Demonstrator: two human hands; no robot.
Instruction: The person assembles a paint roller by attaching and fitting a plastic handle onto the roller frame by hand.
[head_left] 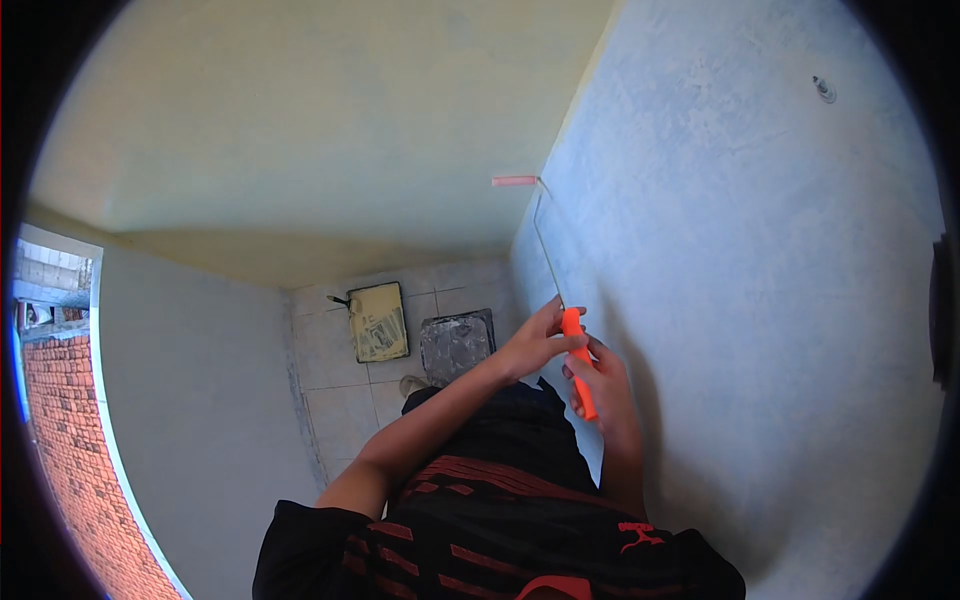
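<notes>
Both hands are closed on the orange handle of a paint roller [588, 392]. My left hand [545, 343] grips it near the top, where the thin wire frame begins. Lower down, my right hand [603, 384] wraps round the handle. The wire runs up to a narrow pinkish roller sleeve [514, 181], which is at the yellowish wall [330, 120] close to the corner; whether it touches the wall I cannot tell. To the right stands the pale bluish wall [740, 260].
On the tiled floor [335, 410] lies a paint tray [378, 325] coated in yellowish paint, with a brush [338, 300] at its edge. Beside it sits a grey, paint-stained square object [457, 345]. A fitting [823, 89] sticks out of the right wall. An opening at left shows roof tiles [75, 430].
</notes>
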